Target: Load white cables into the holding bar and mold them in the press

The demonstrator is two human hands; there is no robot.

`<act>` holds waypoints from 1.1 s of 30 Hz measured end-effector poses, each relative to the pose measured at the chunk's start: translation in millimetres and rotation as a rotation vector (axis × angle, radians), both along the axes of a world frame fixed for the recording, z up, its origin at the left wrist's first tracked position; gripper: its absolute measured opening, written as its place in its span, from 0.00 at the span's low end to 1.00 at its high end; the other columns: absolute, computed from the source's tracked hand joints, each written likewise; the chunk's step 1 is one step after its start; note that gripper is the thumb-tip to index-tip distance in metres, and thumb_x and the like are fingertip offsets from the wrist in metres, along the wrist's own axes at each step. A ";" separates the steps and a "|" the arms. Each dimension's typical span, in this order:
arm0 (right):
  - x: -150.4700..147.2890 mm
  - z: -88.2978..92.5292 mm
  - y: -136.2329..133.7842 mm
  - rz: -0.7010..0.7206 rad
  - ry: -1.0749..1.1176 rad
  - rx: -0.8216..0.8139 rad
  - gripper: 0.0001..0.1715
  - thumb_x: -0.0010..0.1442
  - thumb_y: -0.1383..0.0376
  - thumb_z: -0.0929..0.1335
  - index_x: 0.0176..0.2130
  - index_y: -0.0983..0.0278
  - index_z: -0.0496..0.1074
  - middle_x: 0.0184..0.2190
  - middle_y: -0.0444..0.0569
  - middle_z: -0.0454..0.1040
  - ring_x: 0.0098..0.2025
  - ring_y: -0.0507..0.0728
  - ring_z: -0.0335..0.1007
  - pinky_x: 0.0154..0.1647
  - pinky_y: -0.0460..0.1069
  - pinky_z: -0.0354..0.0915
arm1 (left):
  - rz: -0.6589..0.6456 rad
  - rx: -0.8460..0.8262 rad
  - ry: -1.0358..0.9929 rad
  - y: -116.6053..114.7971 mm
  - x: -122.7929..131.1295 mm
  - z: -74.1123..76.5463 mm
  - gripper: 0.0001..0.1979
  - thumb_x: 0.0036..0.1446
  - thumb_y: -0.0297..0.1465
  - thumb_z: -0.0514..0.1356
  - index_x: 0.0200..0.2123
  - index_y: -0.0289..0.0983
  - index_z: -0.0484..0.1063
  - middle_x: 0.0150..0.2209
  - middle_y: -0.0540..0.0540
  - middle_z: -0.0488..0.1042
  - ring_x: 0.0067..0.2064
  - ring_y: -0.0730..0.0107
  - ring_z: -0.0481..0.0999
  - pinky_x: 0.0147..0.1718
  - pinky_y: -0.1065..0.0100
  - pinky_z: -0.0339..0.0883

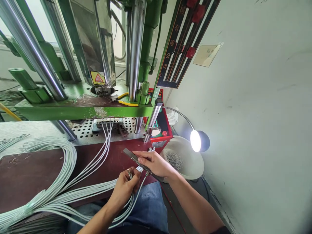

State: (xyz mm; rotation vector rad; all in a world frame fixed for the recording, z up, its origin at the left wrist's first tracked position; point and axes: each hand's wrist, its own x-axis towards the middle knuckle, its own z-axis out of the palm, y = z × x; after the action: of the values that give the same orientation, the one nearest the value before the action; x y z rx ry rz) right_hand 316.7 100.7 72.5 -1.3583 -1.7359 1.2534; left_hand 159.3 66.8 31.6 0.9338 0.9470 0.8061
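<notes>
My right hand grips a flat grey metal bar, which slopes down to the right above my lap. Small metal pieces sit along the bar's near edge, and a white cable runs down from its lower end. Just left of the bar, my left hand is closed with thumb and fingers pinched around a white cable end with a small metal tip. More white cables pass beneath this hand to a tied bundle at the lower left.
A green press stands ahead, several cables leading into the metal mold under its plate. Yellow-handled cutters lie on that plate. To the right are a red control box, a lit lamp and a white tub of scraps.
</notes>
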 end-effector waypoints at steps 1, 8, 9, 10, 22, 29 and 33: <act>-0.3 -1.5 -0.2 0.008 0.010 -0.006 0.25 0.63 0.62 0.65 0.58 0.68 0.71 0.44 0.52 0.79 0.41 0.59 0.75 0.44 0.54 0.70 | -0.002 0.006 0.007 0.6 0.3 -0.2 0.20 0.49 0.46 0.63 0.20 0.39 0.61 0.13 0.57 0.60 0.17 0.80 0.55 0.19 0.73 0.49; -2.9 -9.7 -0.9 0.007 0.025 0.023 0.25 0.64 0.63 0.64 0.58 0.65 0.70 0.52 0.51 0.76 0.50 0.60 0.74 0.52 0.55 0.68 | 0.020 0.013 0.044 4.7 2.8 -3.6 0.18 0.49 0.44 0.63 0.20 0.39 0.62 0.13 0.56 0.61 0.16 0.79 0.55 0.18 0.73 0.49; -3.4 -10.4 -1.1 0.008 0.021 0.031 0.25 0.64 0.63 0.64 0.59 0.65 0.70 0.53 0.51 0.75 0.52 0.60 0.73 0.55 0.55 0.67 | 0.026 0.011 0.045 5.0 3.4 -4.2 0.18 0.50 0.44 0.63 0.20 0.39 0.61 0.13 0.56 0.61 0.16 0.79 0.55 0.18 0.72 0.49; -3.9 -10.8 -1.4 0.009 0.013 0.042 0.25 0.64 0.63 0.64 0.59 0.65 0.70 0.54 0.51 0.74 0.55 0.60 0.72 0.57 0.55 0.66 | 0.032 0.009 0.043 5.2 4.0 -4.5 0.19 0.50 0.44 0.63 0.19 0.39 0.61 0.13 0.56 0.62 0.16 0.79 0.55 0.18 0.72 0.49; 5.0 -3.3 -0.9 -0.041 0.002 0.073 0.24 0.65 0.60 0.64 0.57 0.63 0.72 0.52 0.51 0.76 0.54 0.62 0.71 0.56 0.58 0.66 | 0.148 -0.009 -0.050 7.0 -9.0 -3.1 0.15 0.45 0.42 0.69 0.28 0.36 0.74 0.28 0.50 0.75 0.31 0.72 0.71 0.34 0.71 0.65; 4.7 3.4 -0.5 -0.034 0.000 0.016 0.23 0.64 0.63 0.64 0.57 0.65 0.72 0.43 0.49 0.79 0.40 0.55 0.74 0.43 0.51 0.69 | 0.079 -0.045 -0.131 10.6 -12.8 2.0 0.14 0.50 0.41 0.66 0.36 0.37 0.73 0.24 0.51 0.75 0.21 0.76 0.66 0.23 0.73 0.61; 3.1 1.4 0.7 -0.030 0.020 0.018 0.23 0.63 0.63 0.64 0.56 0.65 0.73 0.41 0.48 0.80 0.37 0.54 0.73 0.39 0.49 0.69 | 0.076 -0.072 -0.125 10.8 -11.8 6.8 0.14 0.50 0.41 0.65 0.28 0.37 0.69 0.22 0.52 0.72 0.18 0.81 0.60 0.17 0.75 0.52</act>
State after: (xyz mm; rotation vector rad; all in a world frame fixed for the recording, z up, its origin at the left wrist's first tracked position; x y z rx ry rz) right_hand 319.8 101.4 73.9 -1.3521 -1.7025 1.2280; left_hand 147.6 77.6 38.4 0.7796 0.9005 0.8790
